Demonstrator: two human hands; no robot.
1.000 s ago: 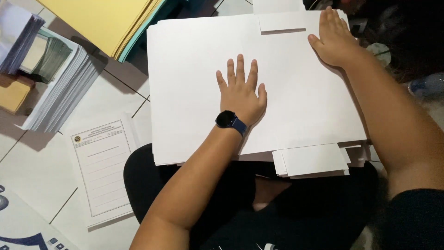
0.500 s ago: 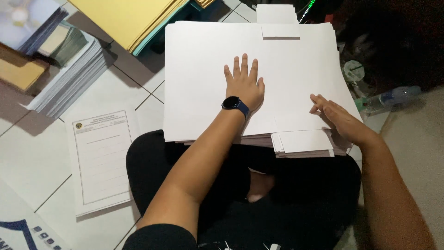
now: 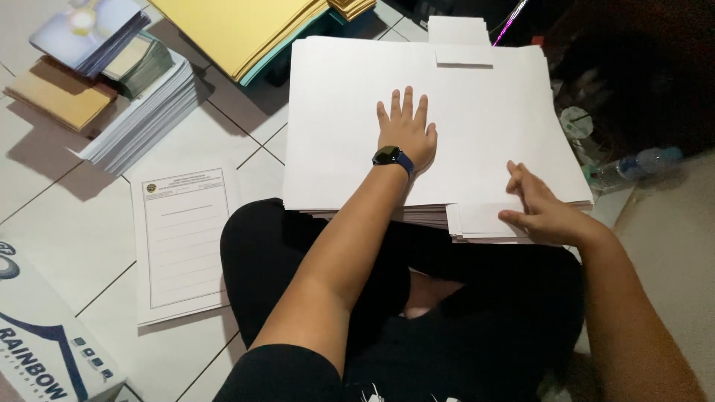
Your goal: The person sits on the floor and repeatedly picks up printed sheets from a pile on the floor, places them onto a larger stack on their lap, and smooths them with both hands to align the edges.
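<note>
White folder stack (image 3: 484, 126): on your lap and the floor in front of you, tabs at the far and near edges.
Left hand (image 3: 407, 132): flat, fingers spread, pressing the top sheet; dark watch (image 3: 390, 157) on the wrist.
Right hand (image 3: 538, 208): loosely open, fingertips on the near-right tab, gripping nothing.
Printed form (image 3: 182, 238): white, lined, on the tiles to your left.
Yellow folders (image 3: 238, 26): far left, over a teal edge.
Paper stack (image 3: 141, 112): left, small coloured packets on top.
Box (image 3: 45, 350): white with blue lettering, near-left corner.
Plastic bottle (image 3: 633, 167): lying at right.

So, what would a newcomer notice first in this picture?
First, the big stack of white folders on the person's lap, with the left hand pressed flat on top. The right hand touches the tab at its near right corner. At far left, paper piles sit on the tiled floor.
</note>
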